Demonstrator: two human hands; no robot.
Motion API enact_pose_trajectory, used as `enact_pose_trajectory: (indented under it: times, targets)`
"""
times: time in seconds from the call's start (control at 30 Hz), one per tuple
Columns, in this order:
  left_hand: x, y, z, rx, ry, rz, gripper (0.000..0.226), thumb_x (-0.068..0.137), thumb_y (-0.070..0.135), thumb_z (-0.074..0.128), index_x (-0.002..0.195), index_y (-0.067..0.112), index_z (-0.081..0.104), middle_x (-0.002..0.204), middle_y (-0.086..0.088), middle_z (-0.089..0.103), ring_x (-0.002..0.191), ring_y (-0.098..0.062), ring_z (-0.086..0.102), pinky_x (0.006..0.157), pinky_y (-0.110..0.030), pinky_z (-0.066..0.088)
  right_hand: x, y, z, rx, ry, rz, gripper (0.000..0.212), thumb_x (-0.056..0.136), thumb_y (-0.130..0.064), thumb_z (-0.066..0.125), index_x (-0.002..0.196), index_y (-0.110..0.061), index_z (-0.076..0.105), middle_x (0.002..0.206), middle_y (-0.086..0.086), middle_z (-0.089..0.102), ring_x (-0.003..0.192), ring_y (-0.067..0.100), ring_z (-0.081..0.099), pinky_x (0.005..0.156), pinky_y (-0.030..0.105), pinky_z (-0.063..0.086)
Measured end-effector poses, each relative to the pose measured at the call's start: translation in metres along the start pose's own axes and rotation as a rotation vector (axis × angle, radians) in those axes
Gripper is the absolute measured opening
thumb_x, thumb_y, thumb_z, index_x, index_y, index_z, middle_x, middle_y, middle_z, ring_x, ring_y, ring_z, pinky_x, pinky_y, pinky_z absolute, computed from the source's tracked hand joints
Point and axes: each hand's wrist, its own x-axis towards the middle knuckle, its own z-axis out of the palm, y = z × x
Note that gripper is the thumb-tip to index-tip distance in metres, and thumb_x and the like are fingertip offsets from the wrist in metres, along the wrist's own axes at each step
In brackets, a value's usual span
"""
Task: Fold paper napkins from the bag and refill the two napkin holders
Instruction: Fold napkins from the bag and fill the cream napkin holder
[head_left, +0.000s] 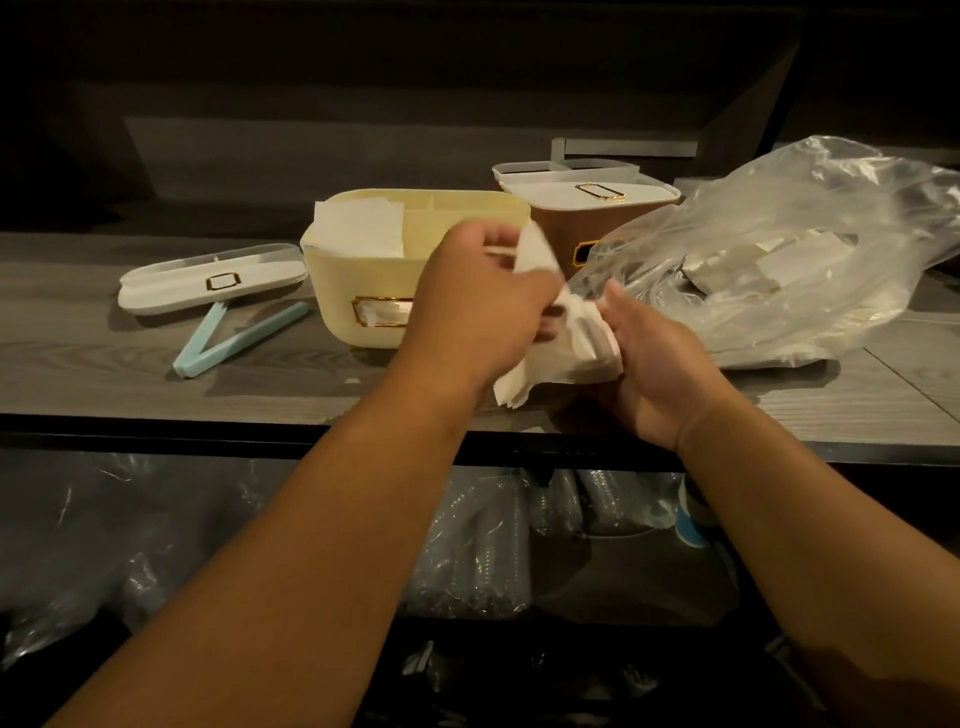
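A white paper napkin (582, 343) hangs between both hands just above the front of the wooden counter (156, 374). My left hand (483, 306) grips its upper part; my right hand (654, 364) pinches its lower right side. Behind my left hand stands the cream napkin holder (358, 291), lid off, with folded napkins in its left compartment. The brown napkin holder (571, 228) stands behind it to the right, its white lid on. The clear plastic bag (779, 249) lies at the right with several napkins inside.
The cream holder's white lid (208, 278) lies at the left, with a light blue clip (234, 338) in front of it. Clear containers (566, 169) stand at the back. Below the counter a shelf holds bagged plastic cups (478, 551).
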Motion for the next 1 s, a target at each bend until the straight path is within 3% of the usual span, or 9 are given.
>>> enact_pose_trajectory:
  times: [0.17,0.27,0.4,0.57,0.63,0.73,0.8,0.9,1.0]
  targets:
    - [0.013,0.039,0.016,-0.352,-0.149,-0.001,0.034,0.092,0.002,0.066,0.123,0.012,0.056,0.116,-0.015,0.065,0.088,-0.025,0.072,0.063,-0.027,0.058,-0.001,-0.005,-0.004,0.033,-0.020,0.062,0.065,0.101,-0.062,0.031,0.122,-0.011,0.066,0.117,0.014,0.073,0.108,0.032,0.070,0.093,0.046,0.056]
    - [0.014,0.031,0.018,-0.435,-0.169,-0.038,0.034,0.092,0.001,0.066,0.122,0.012,0.055,0.116,-0.018,0.067,0.082,-0.023,0.074,0.064,-0.029,0.058,-0.001,-0.005,-0.004,0.015,0.004,0.058,0.072,0.099,-0.067,0.029,0.120,-0.008,0.067,0.116,0.016,0.073,0.106,0.035,0.070,0.093,0.049,0.054]
    - [0.008,-0.007,0.016,-0.300,-0.062,-0.134,0.035,0.089,0.001,0.069,0.118,0.015,0.054,0.116,-0.012,0.065,0.076,-0.019,0.075,0.060,-0.028,0.057,0.000,-0.005,-0.005,0.077,-0.006,0.023,0.063,0.102,-0.058,0.033,0.120,-0.006,0.064,0.112,0.016,0.073,0.101,0.035,0.069,0.086,0.047,0.057]
    - [-0.008,-0.038,0.005,-0.070,0.130,-0.098,0.024,0.089,0.005,0.068,0.104,0.017,0.053,0.102,-0.002,0.064,0.069,-0.014,0.075,0.066,-0.035,0.063,0.003,-0.005,-0.010,0.097,-0.082,0.048,0.083,0.095,-0.075,0.022,0.127,-0.009,0.061,0.120,0.015,0.072,0.108,0.033,0.070,0.095,0.046,0.054]
    - [-0.012,-0.045,0.003,-0.023,0.153,-0.091,0.021,0.090,0.007,0.067,0.102,0.015,0.052,0.096,-0.003,0.066,0.066,-0.015,0.075,0.067,-0.038,0.064,0.001,-0.004,-0.009,0.063,-0.115,0.039,0.070,0.099,-0.066,0.033,0.127,-0.009,0.061,0.121,0.015,0.071,0.110,0.032,0.070,0.094,0.046,0.054]
    - [-0.012,-0.054,-0.001,0.034,0.183,-0.102,0.019,0.090,0.011,0.067,0.102,0.013,0.053,0.094,-0.004,0.067,0.060,-0.012,0.073,0.065,-0.038,0.064,0.002,0.001,-0.006,0.047,-0.107,-0.005,0.034,0.098,-0.017,0.055,0.128,-0.001,0.060,0.124,0.022,0.067,0.109,0.033,0.069,0.092,0.043,0.058]
    - [-0.011,-0.058,-0.004,0.070,0.174,-0.121,0.020,0.089,0.014,0.069,0.102,0.014,0.054,0.097,-0.003,0.065,0.061,-0.009,0.072,0.066,-0.039,0.064,0.002,0.003,-0.006,0.030,-0.097,-0.021,0.035,0.091,0.003,0.055,0.126,0.001,0.060,0.125,0.025,0.066,0.110,0.035,0.067,0.098,0.044,0.054]
    - [-0.008,-0.058,-0.010,0.101,0.129,-0.169,0.026,0.086,0.029,0.071,0.104,0.021,0.054,0.102,0.001,0.061,0.079,-0.015,0.071,0.074,-0.040,0.063,0.000,0.004,-0.008,-0.011,-0.125,-0.047,0.038,0.090,0.008,0.055,0.126,-0.004,0.060,0.119,0.021,0.070,0.111,0.036,0.068,0.101,0.051,0.051]
    - [-0.008,-0.053,-0.019,0.077,0.040,-0.201,0.052,0.075,0.052,0.075,0.115,0.026,0.054,0.108,0.004,0.065,0.096,-0.016,0.069,0.083,-0.041,0.061,-0.002,0.005,-0.007,-0.051,-0.210,-0.142,0.045,0.080,0.009,0.065,0.121,-0.008,0.060,0.116,0.016,0.071,0.107,0.032,0.069,0.092,0.047,0.056]
